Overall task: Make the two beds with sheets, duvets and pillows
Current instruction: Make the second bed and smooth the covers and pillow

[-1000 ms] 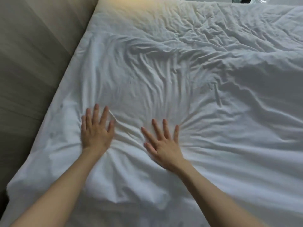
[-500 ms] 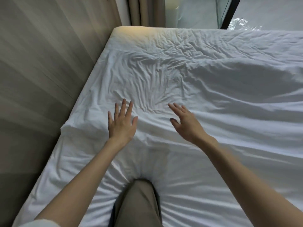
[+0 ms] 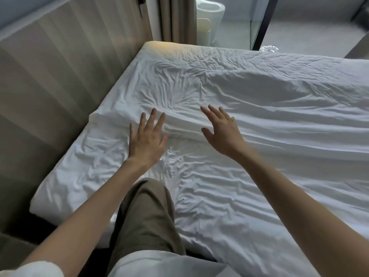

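At the bottom edge a white shirt (image 3: 159, 264) is cut off by the frame. Above it a bent knee (image 3: 147, 208) in olive trousers lies over the near side of the bed (image 3: 43, 210). A crumpled white sheet (image 3: 209, 196) covers that near part.

Both bare arms reach forward. The left hand (image 3: 146, 136) and the right hand (image 3: 221, 132) have straight, spread fingers and grip nothing. They are at the folded near edge of the white duvet (image 3: 259, 96), which covers the far part of the bed; whether they touch it cannot be told.

A panelled wall (image 3: 60, 66) runs along the left side. Beyond the far corner hang a beige curtain (image 3: 175, 19) and a dark-framed glass partition (image 3: 263, 23). A white fixture (image 3: 209, 17) behind the glass is too unclear to name.
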Tool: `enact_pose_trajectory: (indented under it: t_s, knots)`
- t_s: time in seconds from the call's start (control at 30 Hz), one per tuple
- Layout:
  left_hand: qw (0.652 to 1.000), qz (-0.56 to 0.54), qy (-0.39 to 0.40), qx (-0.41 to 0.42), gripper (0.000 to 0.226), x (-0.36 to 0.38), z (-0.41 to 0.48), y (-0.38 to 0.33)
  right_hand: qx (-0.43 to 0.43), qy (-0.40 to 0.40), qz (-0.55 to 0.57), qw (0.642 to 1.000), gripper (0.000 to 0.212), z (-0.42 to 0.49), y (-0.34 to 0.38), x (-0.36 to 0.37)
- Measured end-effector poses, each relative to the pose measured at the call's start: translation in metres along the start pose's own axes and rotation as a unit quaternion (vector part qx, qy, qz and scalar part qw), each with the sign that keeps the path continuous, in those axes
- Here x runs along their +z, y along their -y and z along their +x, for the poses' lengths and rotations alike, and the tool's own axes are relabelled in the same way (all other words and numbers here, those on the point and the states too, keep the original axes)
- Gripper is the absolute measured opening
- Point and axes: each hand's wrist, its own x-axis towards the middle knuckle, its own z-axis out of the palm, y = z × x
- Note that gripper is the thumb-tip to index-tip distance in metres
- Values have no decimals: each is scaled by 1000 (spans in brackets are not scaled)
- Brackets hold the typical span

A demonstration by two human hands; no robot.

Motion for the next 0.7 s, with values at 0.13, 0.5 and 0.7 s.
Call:
enact_pose_trajectory:
  t_s: [0.13,0.5,0.7]
  knots:
    - [1000,-21,-11,-1,62,-27,-57,-18,-9,2,-12,1000,63,-52,20,-17]
    - [999,-5,-42,20,63,-76,-178,-12,-4,-7,-26,1000,63,-177,61,-27]
    - [998,3,-46,52,63,-80,-245,-7,10,-29,-51,998,63,-247,82,-22]
